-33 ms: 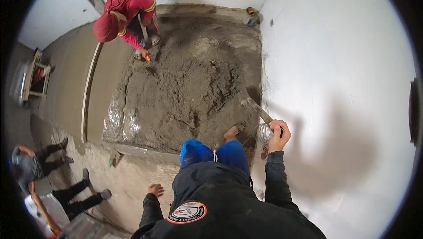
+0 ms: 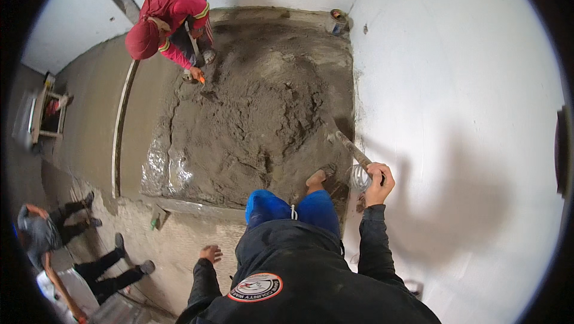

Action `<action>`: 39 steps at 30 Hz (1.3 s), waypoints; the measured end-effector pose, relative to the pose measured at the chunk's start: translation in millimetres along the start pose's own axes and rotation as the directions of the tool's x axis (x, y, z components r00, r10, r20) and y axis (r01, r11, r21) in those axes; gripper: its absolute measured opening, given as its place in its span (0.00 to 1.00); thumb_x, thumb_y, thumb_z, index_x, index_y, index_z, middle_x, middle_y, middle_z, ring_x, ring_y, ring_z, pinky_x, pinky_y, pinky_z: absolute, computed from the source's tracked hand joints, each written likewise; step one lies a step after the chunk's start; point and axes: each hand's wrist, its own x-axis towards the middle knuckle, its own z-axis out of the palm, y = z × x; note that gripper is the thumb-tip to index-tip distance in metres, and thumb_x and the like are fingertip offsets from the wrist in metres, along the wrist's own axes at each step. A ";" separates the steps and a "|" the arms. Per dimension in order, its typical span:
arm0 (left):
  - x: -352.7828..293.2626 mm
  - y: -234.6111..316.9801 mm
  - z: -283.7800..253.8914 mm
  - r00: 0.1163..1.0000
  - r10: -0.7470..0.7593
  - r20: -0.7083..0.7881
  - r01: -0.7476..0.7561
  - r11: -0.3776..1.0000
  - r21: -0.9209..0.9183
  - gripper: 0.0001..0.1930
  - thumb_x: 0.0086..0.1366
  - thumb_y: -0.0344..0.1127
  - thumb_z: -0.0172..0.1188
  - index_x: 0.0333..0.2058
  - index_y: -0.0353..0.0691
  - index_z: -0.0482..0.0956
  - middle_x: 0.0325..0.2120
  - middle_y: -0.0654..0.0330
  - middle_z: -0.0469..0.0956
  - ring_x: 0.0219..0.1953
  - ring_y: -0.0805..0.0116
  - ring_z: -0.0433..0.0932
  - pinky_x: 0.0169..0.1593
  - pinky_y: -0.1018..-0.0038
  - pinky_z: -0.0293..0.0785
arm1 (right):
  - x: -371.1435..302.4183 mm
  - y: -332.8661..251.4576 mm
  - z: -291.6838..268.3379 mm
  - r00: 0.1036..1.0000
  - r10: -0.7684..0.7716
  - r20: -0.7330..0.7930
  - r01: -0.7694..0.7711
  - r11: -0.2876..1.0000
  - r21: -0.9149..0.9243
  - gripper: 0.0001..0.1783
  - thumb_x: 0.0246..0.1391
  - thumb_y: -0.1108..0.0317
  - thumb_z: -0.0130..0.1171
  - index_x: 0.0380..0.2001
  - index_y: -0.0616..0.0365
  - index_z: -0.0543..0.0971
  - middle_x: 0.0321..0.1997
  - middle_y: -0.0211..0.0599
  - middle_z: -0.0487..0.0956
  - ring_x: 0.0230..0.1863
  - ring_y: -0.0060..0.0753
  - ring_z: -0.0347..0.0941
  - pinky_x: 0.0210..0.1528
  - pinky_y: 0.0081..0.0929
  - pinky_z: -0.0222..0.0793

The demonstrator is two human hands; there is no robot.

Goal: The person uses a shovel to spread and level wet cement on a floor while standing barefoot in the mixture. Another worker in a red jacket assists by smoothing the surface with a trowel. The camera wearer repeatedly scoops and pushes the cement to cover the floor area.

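Observation:
My right hand [image 2: 379,183] is closed round the upper end of a long-handled shovel [image 2: 357,152], close to the white wall. The shovel slants down to the left, and its mortar-coated lower end is partly sunk in the wet grey mortar [image 2: 257,109]. My left hand [image 2: 210,254] hangs beside my body over the rough floor, holding nothing, its fingers apart. My bare feet stand at the near edge of the mortar heap. Across it, a co-worker in red [image 2: 179,13] bends down and works the mortar with an orange-handled trowel [image 2: 206,88].
A long straight board [image 2: 122,127] lies along smoothed mortar at left. A bucket [image 2: 336,22] stands in the far right corner. A green-handled tool [image 2: 156,217] lies near the slab's edge. Two people [image 2: 42,228] are at lower left, and a wooden frame [image 2: 51,112] stands far left.
The co-worker's trowel has moved slightly right and down over the mortar. The whole view has shifted a little. My grip on the shovel looks the same.

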 end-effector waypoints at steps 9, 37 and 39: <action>23.9 194.8 -24.8 0.834 0.537 0.124 -0.527 0.843 -0.105 0.08 0.58 0.35 0.54 0.35 0.39 0.73 0.25 0.59 0.76 0.23 0.69 0.75 0.22 0.75 0.70 | -139.1 -28.6 -12.8 0.786 0.593 -0.174 -0.610 0.790 -0.062 0.17 0.46 0.77 0.50 0.43 0.69 0.71 0.44 0.44 0.72 0.37 0.34 0.75 0.38 0.27 0.72; 8.4 113.1 -24.0 0.860 0.464 0.211 -0.450 0.886 -0.113 0.12 0.59 0.41 0.57 0.36 0.39 0.73 0.29 0.61 0.76 0.31 0.70 0.76 0.33 0.74 0.72 | -65.9 -55.6 76.4 0.986 0.107 0.128 -0.029 0.865 -0.501 0.12 0.46 0.63 0.57 0.28 0.61 0.80 0.28 0.42 0.80 0.33 0.35 0.77 0.39 0.30 0.70; -6.2 110.0 -10.7 0.853 0.467 0.234 -0.454 0.884 -0.110 0.13 0.59 0.44 0.58 0.36 0.41 0.74 0.29 0.62 0.77 0.32 0.69 0.76 0.34 0.73 0.73 | -66.0 -58.0 78.2 0.977 0.100 0.187 -0.002 0.887 -0.462 0.13 0.45 0.62 0.57 0.27 0.63 0.80 0.27 0.43 0.80 0.32 0.35 0.77 0.38 0.29 0.70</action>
